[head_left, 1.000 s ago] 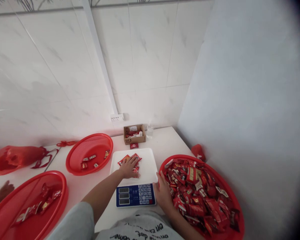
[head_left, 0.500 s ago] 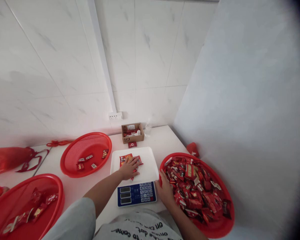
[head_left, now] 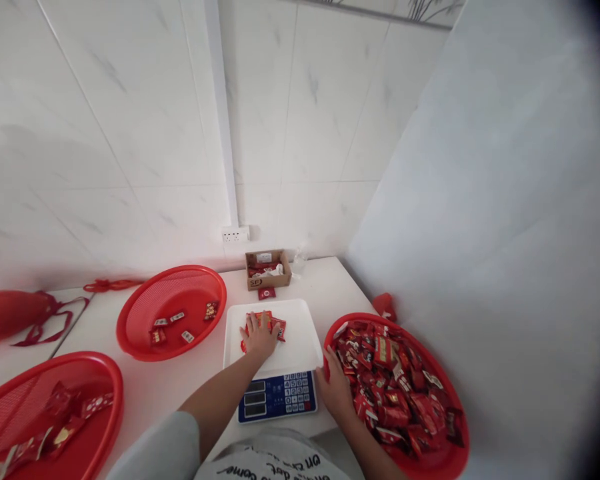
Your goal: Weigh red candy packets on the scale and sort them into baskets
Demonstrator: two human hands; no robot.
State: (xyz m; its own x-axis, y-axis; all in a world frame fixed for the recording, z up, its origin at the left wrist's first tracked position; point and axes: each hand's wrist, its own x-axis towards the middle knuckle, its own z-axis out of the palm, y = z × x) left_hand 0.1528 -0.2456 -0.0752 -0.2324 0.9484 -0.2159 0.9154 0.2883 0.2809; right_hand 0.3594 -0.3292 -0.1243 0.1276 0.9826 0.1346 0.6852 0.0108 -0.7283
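Note:
My left hand [head_left: 260,337] lies over a few red packets [head_left: 279,328] on the white tray [head_left: 300,347] of a scale, its fingers spread. The blue keypad panel [head_left: 279,398] of the scale shows below the tray. My right hand [head_left: 334,385] is at the left rim of a round red basket [head_left: 457,460] heaped with red packets [head_left: 395,373]. Its thumb and fingers are apart around the rim, close to the tray's right corner.
Two more red baskets [head_left: 170,270] [head_left: 115,373] at the left hold several packets. A small cardboard box [head_left: 269,280] stands behind the tray, with a red packet [head_left: 267,293] before it. A red bag [head_left: 10,315] lies far left.
My left hand has shifted across the packets on the tray, its fingers now pointing more away from me. My right hand remains at the basket rim. The view has moved slightly.

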